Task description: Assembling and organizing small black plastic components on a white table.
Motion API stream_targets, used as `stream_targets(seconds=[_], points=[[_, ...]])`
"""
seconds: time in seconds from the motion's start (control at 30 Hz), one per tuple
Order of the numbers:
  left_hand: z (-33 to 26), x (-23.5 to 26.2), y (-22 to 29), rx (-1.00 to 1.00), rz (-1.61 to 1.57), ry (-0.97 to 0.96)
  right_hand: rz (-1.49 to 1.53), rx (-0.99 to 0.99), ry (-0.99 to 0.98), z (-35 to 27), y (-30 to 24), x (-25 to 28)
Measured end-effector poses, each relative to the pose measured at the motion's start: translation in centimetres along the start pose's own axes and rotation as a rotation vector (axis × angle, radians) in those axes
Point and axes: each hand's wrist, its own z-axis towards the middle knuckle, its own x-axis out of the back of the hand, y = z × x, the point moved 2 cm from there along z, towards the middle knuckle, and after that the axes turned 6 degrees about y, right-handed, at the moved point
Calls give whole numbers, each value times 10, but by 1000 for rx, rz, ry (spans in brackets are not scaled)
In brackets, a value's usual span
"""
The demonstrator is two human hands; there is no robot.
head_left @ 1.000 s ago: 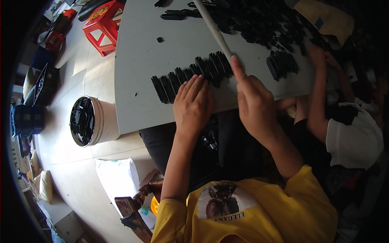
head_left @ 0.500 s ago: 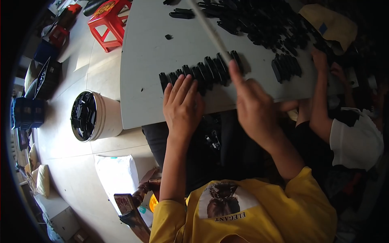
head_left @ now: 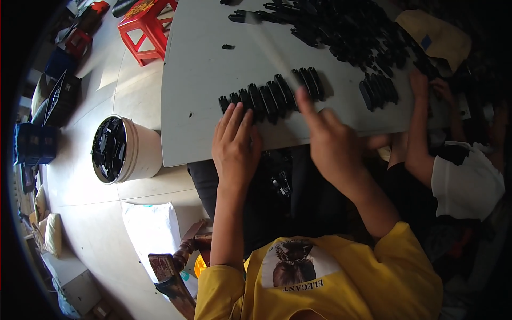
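A row of black plastic parts (head_left: 272, 96) lies on the grey table (head_left: 202, 69). My left hand (head_left: 234, 144) rests flat at the row's left end, fingers spread and touching the parts. My right hand (head_left: 330, 144) is at the row's right half with its index finger raised along a thin white stick (head_left: 274, 56). The stick is motion-blurred and slants up-left across the table. A smaller group of black parts (head_left: 378, 90) sits to the right. A big heap of the same parts (head_left: 346, 26) fills the far side.
Another person's hand (head_left: 421, 88) and white sleeve (head_left: 469, 181) reach the table's right edge. On the floor to the left stand a white bucket (head_left: 138, 152) of black parts, a red stool (head_left: 144, 21), a blue crate (head_left: 34, 144) and a white sack (head_left: 152, 229).
My right hand has swept the white stick leftward over the row, and the stick is now blurred. My left hand stays at the row's left end.
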Motion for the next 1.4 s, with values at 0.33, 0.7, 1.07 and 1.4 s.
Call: stream_targets(seconds=[0.33,0.7,1.07,1.4], points=[[-9,1,11,-15,31,28,203,60,232,2,-7,20],[-13,-4,10,-17,0,37,111,67,109,8,-13,22],[-15,-3,12,-16,-16,34,-42,55,-103,6,-11,-7],[-19,3,9,3,-62,87,-114,90,-108,-7,-19,-20]])
